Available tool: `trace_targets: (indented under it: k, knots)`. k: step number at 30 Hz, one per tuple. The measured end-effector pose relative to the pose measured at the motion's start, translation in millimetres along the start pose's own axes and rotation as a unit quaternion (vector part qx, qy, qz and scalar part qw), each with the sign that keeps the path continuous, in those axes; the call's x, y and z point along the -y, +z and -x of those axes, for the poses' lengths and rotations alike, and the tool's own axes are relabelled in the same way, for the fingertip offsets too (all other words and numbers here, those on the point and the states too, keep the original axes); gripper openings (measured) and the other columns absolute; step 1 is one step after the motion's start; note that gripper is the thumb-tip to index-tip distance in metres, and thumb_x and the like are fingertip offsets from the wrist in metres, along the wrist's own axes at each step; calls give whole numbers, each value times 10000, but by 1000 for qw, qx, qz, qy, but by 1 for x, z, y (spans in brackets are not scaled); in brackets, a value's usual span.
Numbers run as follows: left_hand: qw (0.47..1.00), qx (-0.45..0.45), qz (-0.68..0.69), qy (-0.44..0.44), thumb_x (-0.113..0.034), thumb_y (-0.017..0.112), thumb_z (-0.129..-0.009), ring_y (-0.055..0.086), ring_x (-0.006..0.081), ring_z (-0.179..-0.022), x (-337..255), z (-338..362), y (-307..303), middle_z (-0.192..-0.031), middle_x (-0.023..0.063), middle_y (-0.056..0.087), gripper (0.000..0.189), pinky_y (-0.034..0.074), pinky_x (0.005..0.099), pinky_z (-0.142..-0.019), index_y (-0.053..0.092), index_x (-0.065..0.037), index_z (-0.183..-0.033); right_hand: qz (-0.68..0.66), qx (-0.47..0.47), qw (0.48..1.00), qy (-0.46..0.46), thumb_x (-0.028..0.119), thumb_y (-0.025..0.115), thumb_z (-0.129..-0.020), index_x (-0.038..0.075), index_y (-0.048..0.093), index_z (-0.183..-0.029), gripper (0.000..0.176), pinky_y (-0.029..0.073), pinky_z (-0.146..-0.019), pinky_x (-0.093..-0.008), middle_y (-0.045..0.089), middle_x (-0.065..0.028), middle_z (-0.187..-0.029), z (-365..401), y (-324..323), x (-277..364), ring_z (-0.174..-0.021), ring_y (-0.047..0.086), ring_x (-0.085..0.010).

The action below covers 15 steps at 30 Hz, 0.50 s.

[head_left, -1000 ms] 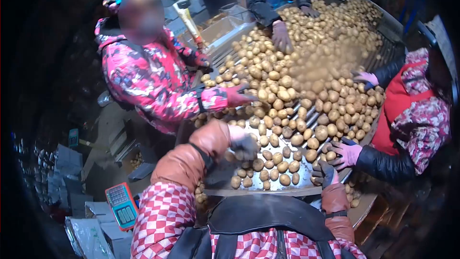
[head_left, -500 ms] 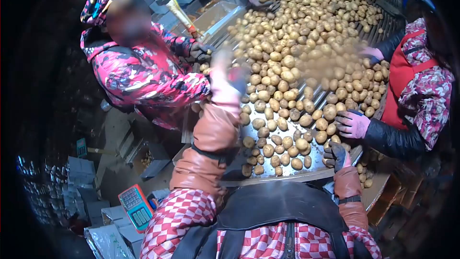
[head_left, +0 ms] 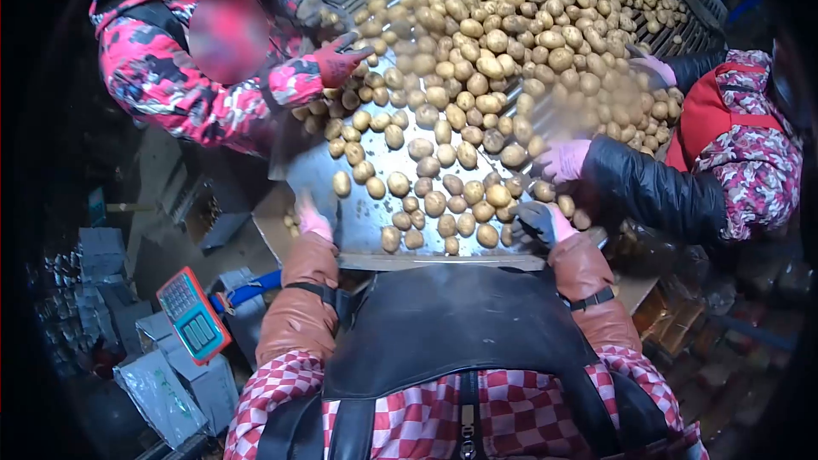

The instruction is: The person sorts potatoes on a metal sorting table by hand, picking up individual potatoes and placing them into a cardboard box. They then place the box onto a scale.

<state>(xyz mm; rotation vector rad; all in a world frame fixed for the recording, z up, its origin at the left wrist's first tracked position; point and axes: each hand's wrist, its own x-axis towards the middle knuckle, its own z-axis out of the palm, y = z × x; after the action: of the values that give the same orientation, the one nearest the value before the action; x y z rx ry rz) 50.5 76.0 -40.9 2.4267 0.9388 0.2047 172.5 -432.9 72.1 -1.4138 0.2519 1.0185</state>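
My left hand [head_left: 313,217], in a pink glove, is at the left edge of the metal tabletop [head_left: 311,175], beside a cardboard box. It is blurred and its fingers do not show clearly. At the front right, my right hand [head_left: 544,223] wears a pink glove with dark fingers. Its fingers are extended against the potatoes [head_left: 486,236] lying on the metal, with nothing visibly gripped. Loose potatoes are scattered over the metal in front of me. A large heap of potatoes [head_left: 528,25] covers the slatted part behind them.
A co-worker's gloved hand [head_left: 336,61] reaches over potatoes at the left. Another co-worker's pink glove [head_left: 562,160] is close to my right hand. A scale display [head_left: 194,315] and cardboard boxes [head_left: 162,396] are low on the left. The table's front rim [head_left: 439,263] runs before my apron.
My left hand has come down from the far left of the heap to the table's near left edge. My view has shifted. The right-hand co-worker's lower glove has moved further over the potatoes.
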Motion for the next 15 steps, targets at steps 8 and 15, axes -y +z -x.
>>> trace_targets:
  k: [8,15]
  knots:
    - [960,94,-251,-80,-48,551,-830,110,468,-1433,-14,12,39,-1567,198,139,777,255,564,-1125,234,-232,-1514,267,-232,880,-318,239,708,-837,28,648,-1133,368,503,-884,-378,674,-176,-1068,-72,-8,18,-981,643,-297]
    - [958,83,-263,-79,-95,601,-831,49,455,-1453,-4,12,56,-1581,161,103,820,243,614,-1113,186,-246,-1522,569,-81,807,-133,323,682,-824,141,638,-1209,429,471,-963,-411,603,-170,-1221,-46,44,44,-1118,589,-350]
